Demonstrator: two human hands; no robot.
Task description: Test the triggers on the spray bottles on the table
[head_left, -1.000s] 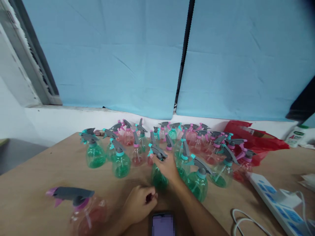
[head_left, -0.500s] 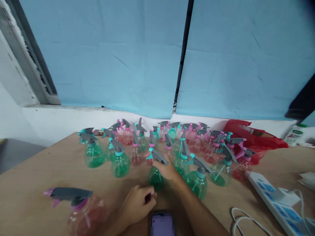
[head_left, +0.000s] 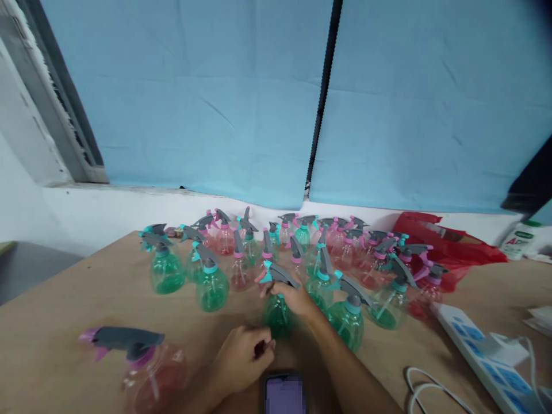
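Observation:
My right hand (head_left: 295,299) is wrapped around the neck of a green spray bottle (head_left: 278,317), just under its grey and turquoise trigger head. The bottle is upright in the middle of the table, with green liquid inside. Curled into a loose fist, my left hand (head_left: 245,356) rests just left of that bottle, with nothing visible in it. Below the hands lies a phone (head_left: 284,395), cut off by the lower edge. A pink spray bottle (head_left: 157,379) stands at the near left, left of my left hand.
Several green and pink spray bottles (head_left: 212,290) stand grouped toward the wall. A red plastic bag (head_left: 448,247) and a white bottle (head_left: 520,238) are at the far right. Nearer lies a power strip (head_left: 478,351) with a plugged-in adapter and a white cable (head_left: 425,386). Blue curtains (head_left: 207,103) hang behind.
The view has shifted very slightly. My right hand, still holding the green spray bottle, sits a touch lower and further right. My left hand has hardly moved.

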